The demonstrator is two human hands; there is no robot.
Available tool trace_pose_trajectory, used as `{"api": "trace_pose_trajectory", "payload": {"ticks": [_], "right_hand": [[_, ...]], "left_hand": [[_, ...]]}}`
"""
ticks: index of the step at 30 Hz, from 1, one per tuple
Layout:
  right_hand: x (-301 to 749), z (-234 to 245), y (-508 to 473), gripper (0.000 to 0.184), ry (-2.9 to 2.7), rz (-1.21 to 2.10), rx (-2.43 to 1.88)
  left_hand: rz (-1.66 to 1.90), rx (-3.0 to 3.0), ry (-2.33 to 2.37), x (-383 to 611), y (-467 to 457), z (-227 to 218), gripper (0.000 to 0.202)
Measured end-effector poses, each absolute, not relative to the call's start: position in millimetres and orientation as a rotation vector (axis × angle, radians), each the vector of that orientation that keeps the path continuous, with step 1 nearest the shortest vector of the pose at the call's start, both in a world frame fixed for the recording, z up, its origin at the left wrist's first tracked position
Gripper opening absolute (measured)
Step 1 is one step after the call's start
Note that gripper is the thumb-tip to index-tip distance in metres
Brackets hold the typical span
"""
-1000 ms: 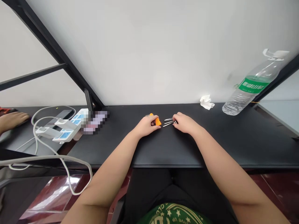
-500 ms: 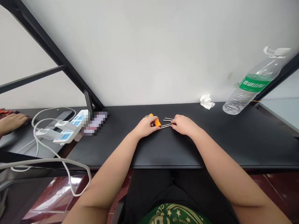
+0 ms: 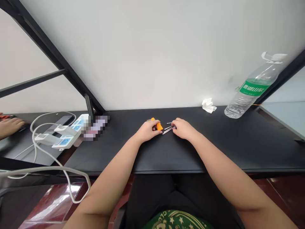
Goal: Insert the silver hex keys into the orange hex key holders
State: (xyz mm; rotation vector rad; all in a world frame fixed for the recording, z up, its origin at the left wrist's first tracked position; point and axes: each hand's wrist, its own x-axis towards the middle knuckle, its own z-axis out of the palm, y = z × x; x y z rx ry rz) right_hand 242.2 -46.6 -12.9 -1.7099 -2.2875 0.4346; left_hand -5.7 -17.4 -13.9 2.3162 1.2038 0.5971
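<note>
Head view: left hand closed round orange holder on black desk; right hand pinched thin metal keys just beside holder. Water bottle stood well apart, far right.

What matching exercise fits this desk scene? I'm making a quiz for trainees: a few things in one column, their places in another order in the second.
Things:
1. orange holder
2. metal rods
3. bottle
4. tissue

Places:
A. crumpled by the wall, left of the bottle
B. at the right hand's fingertips
C. far right of the desk, by the black frame
D. in the left hand

Pairs: 1-D, 2-B, 3-C, 4-A
</note>
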Motion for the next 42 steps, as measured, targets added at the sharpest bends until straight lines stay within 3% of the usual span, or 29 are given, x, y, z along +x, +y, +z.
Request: {"api": "trace_pose_trajectory", "payload": {"ticks": [4, 10, 21, 24, 28, 33, 42], "right_hand": [[236.8, -12.9, -48.9, 0.018, -2.253, 0.425, -1.732], [250.7, -22.6, -32.1, 0.039, -2.152, 0.294, -1.751], [249.7, -17.9, -26.2, 0.017, -2.259, 0.092, -1.979], [252.0, -16.6, -27.1, 0.014, -2.172, 0.176, -1.957], [257.3, -19.4, -23.3, 0.023, -2.11, 0.354, -1.807], [256.6, -30.0, -17.5, 0.03, -2.229, 0.334, -1.546], [254.8, -29.8, -24.0, 0.034, -2.296, 0.417, -1.577]], "left_hand": [[0.582, 2.319, 1.222, -5.5, -18.5, -12.2, 0.043], [0.579, 2.325, 1.217, -5.7, -18.0, -12.3, 0.045], [0.593, 2.316, 1.213, -6.2, -18.6, -12.7, 0.044], [0.598, 2.325, 1.226, -6.0, -18.3, -12.3, 0.045], [0.591, 2.324, 1.23, -6.2, -17.1, -13.0, 0.046], [0.59, 2.314, 1.217, -6.8, -17.0, -14.1, 0.047], [0.579, 2.342, 1.203, -7.6, -17.2, -15.3, 0.045]]}}
